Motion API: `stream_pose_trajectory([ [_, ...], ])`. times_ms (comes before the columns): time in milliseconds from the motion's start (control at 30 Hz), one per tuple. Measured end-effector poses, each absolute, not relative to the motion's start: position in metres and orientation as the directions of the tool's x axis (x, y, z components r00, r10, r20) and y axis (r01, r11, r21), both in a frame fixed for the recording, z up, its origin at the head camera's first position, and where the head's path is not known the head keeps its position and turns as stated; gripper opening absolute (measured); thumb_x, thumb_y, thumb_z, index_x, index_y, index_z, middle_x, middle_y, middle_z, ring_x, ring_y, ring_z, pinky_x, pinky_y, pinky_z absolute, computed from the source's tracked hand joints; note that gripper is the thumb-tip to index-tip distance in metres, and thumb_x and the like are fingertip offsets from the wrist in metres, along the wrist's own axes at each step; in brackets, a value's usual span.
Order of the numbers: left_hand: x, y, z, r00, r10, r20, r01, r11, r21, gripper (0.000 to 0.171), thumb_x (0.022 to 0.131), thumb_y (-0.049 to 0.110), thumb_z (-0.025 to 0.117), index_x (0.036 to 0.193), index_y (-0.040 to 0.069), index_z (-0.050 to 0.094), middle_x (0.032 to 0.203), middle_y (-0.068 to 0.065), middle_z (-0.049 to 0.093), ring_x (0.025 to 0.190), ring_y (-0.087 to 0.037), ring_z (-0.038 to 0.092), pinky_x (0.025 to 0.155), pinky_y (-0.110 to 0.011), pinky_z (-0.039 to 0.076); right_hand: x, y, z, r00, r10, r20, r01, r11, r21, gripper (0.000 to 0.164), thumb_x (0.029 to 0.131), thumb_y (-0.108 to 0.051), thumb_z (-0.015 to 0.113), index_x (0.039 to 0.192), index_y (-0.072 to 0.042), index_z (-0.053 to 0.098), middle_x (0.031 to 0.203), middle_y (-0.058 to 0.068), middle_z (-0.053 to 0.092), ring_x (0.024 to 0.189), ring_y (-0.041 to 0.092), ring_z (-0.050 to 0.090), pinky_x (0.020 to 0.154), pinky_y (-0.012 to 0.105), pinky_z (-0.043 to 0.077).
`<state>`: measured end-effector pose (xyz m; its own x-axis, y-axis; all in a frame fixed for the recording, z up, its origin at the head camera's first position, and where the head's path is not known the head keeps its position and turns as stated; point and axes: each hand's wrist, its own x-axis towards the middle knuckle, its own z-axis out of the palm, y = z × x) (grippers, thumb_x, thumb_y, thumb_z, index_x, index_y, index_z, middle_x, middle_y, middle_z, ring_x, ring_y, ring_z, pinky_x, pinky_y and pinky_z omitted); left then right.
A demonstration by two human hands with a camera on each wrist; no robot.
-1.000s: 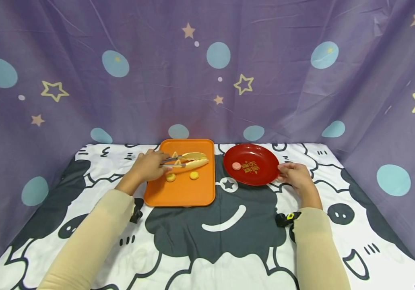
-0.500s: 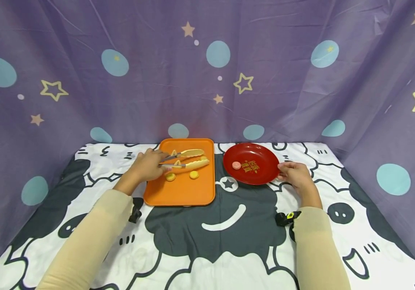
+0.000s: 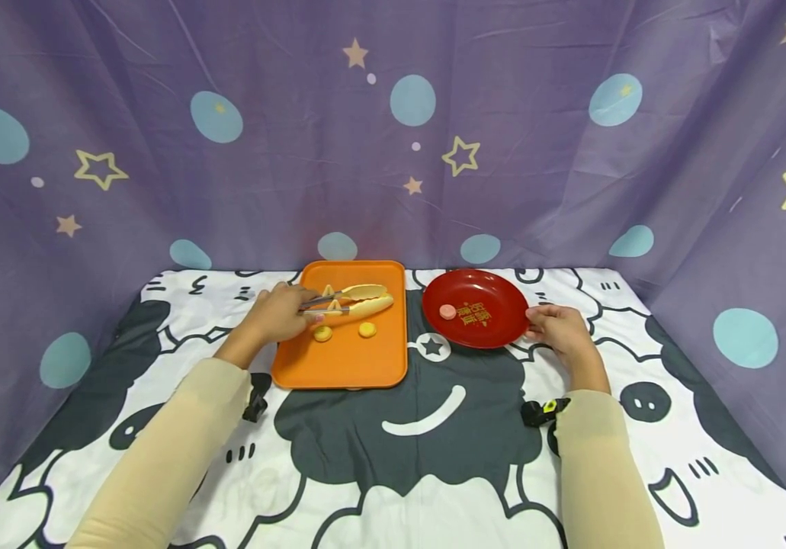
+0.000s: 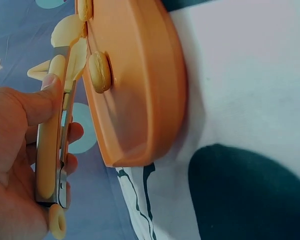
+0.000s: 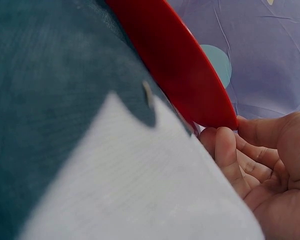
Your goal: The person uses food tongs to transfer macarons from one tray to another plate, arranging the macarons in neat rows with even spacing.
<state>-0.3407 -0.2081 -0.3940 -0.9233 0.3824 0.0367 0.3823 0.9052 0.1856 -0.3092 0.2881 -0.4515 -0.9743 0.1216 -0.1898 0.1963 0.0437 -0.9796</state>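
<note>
My left hand grips a pair of tongs with cream-coloured heads and steel arms, held over the orange tray. In the left wrist view, the thumb presses along the handle of the tongs and the fingers curl round the other side. Two yellow macarons lie on the tray, a left macaron and a right macaron. My right hand pinches the near right rim of a red plate, thumb above and fingers below. A pink macaron sits on the plate's left side.
A tablecloth with black and white cartoon figures covers the table. Behind its far edge hangs a purple curtain with stars and blue ovals. Tray and plate stand side by side near that edge, a narrow gap between them.
The tongs' heads spread apart half a second ago and now stand closer together. A yellow piece seen by their tips is now hidden. My right hand and the plate stay put.
</note>
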Motion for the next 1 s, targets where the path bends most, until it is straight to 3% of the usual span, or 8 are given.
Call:
stream_pose_trajectory([
  [1000,-0.337,-0.192,-0.374,-0.898,0.425,0.114,0.438,0.888,0.14,0.053,0.099,0.038,0.066,0.144,0.011,0.06,0.141,-0.014,0.061,0.112,-0.037,0.052,0.084,-0.052,0.037,-0.309,0.288,-0.452,-0.978,0.116,-0.176,0.182,0.038,-0.983,0.034,0.103,-0.007,0.061,0.126,0.016,0.053,0.081,-0.002,0.065,0.073,0.007,0.065,0.071,0.022,0.057],
])
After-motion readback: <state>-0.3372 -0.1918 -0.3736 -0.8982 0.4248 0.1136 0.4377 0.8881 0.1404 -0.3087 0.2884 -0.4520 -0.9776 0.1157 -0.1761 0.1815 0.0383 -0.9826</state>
